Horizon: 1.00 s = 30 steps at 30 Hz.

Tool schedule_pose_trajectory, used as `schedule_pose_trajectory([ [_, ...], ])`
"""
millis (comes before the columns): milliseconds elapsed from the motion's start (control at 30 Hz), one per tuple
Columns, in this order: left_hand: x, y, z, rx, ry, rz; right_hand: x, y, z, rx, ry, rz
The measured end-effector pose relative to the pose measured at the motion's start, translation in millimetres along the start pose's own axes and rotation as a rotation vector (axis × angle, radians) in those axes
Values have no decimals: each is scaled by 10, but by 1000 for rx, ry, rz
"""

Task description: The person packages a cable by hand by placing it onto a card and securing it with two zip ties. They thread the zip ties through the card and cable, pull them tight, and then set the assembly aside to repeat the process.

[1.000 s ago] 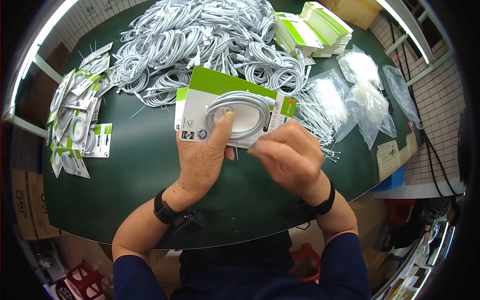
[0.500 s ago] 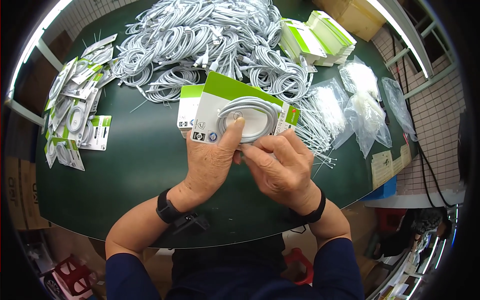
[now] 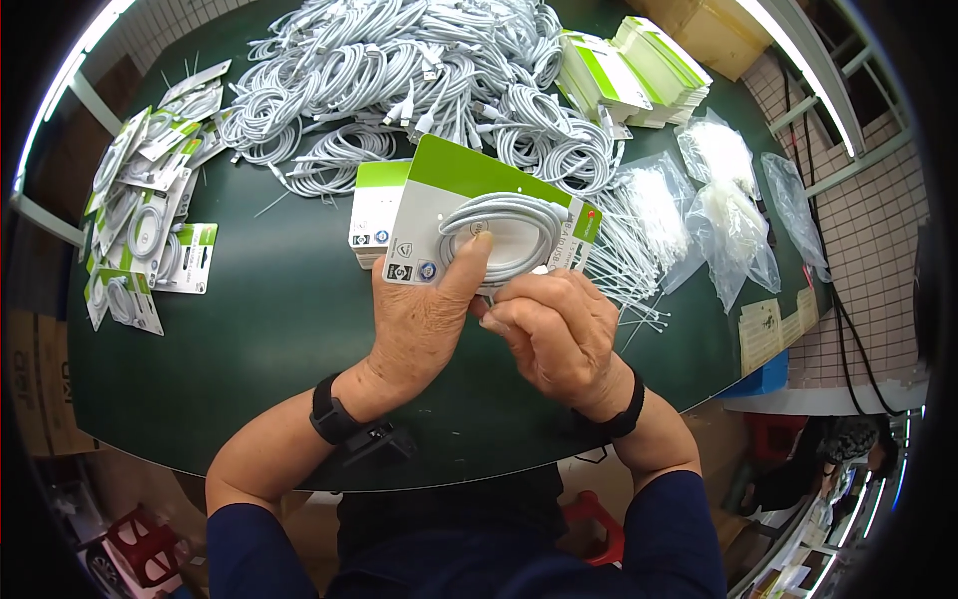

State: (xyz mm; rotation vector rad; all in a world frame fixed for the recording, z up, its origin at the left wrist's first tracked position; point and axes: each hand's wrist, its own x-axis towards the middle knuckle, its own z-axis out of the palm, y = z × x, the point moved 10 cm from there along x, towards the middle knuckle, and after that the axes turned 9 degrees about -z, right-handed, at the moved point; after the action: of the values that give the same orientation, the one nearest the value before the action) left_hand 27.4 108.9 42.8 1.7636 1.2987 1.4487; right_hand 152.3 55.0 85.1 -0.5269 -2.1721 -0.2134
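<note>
A green-and-white packaging card [image 3: 454, 172] with a coiled white USB cable [image 3: 544, 238] lying on its face is tilted up over the middle of the table. My left hand [image 3: 424, 309] grips the card from its lower left, thumb pressing the coil against the front and fingers behind. Just under the card's lower edge, my right hand [image 3: 559, 329] is closed in a pinch with its fingers curled. What sits between those fingertips is too small and hidden to name. A stack of similar cards [image 3: 377, 215] lies just behind the held one.
A big heap of coiled white cables [image 3: 399, 80] covers the far side. Finished-looking carded cables [image 3: 150, 230] pile up at left. More card stacks [image 3: 654, 75], loose white cable ties [image 3: 639, 240] and clear plastic bags [image 3: 733, 235] stand at right. A black object [image 3: 379, 447] rests near the front edge.
My right hand has shifted slightly down and left, its fingers curling tighter under the card. The left hand keeps its hold on card and cable.
</note>
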Motion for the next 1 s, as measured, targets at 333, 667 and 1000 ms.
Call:
schedule_pose_trajectory([
  [333, -79, -269, 94, -607, -54, -489, -45, 59, -27, 15, 48, 6],
  [667, -108, -290, 138, -774, -37, -502, -31, 38, -9, -37, 24, 31],
  [1000, -95, -220, 63, -663, -28, -434, -51, 49, -7, 2, 20, 104],
])
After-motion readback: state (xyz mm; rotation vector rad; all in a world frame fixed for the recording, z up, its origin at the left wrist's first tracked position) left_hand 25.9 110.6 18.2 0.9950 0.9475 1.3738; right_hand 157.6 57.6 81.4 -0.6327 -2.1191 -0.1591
